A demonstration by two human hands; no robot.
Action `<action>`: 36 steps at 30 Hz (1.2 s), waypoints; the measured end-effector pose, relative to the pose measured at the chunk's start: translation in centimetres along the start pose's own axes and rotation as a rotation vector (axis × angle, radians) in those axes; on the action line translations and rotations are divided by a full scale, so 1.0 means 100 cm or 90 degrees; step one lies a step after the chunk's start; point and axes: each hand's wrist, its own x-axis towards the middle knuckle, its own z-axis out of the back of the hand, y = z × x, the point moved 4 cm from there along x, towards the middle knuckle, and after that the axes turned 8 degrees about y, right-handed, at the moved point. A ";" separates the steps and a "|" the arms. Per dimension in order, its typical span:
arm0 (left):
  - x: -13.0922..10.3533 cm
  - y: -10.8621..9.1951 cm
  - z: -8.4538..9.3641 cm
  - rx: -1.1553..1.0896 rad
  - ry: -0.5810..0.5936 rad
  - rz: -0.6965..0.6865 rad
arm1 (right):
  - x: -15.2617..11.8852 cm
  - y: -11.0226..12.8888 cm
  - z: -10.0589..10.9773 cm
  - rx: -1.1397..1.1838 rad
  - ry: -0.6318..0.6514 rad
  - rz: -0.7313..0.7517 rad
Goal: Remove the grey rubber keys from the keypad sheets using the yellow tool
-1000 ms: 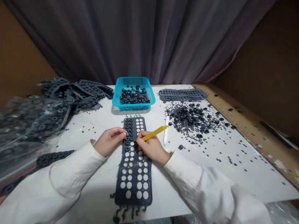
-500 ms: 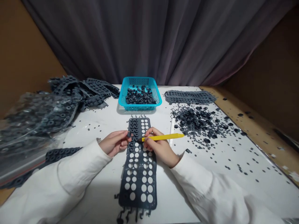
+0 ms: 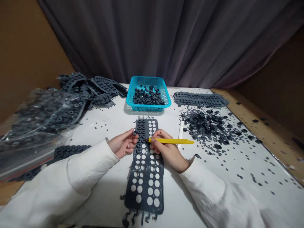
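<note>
Between the thumb and fingers of my left hand (image 3: pixel 123 143) is a small black rubber ring (image 3: pixel 134 133), held at the left edge of a long black rubber sheet (image 3: pixel 146 164). The sheet lies lengthwise on the table; its upper left rows hold ring parts, while other rows show round white holes. A yellow pen-like tool (image 3: pixel 175 141) is gripped in my right hand (image 3: pixel 167 148), its dark tip pointing left over the middle of the sheet, close to the ring rows.
Behind the sheet stands a blue basket (image 3: pixel 148 108) of black rings. Loose black bits (image 3: pixel 206 125) and a perforated strip (image 3: pixel 200 99) lie right. A plastic bag of rings (image 3: pixel 49 114), a strip (image 3: pixel 71 152) and piled sheets (image 3: pixel 102 90) are left.
The whole view has shifted, so the table items appear farther right. My left fingers have turned slightly, with the ring raised a little; my right hand keeps the yellow tool over the sheet.
</note>
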 end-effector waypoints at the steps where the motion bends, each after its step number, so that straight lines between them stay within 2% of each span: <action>1: 0.000 0.000 0.000 -0.010 0.004 -0.004 | 0.000 0.000 0.000 -0.003 0.004 -0.002; 5: 0.001 -0.001 0.001 -0.046 0.017 -0.044 | 0.000 0.000 0.000 -0.012 0.010 -0.009; 12: 0.000 -0.007 0.005 -0.066 0.065 -0.182 | 0.001 0.000 0.000 -0.020 0.012 -0.007; 32: -0.001 -0.001 0.005 -0.051 0.084 -0.145 | 0.000 -0.003 0.002 -0.029 0.014 0.006; 36: -0.002 -0.002 0.002 -0.036 0.083 -0.143 | -0.008 0.009 -0.002 -0.099 0.054 0.068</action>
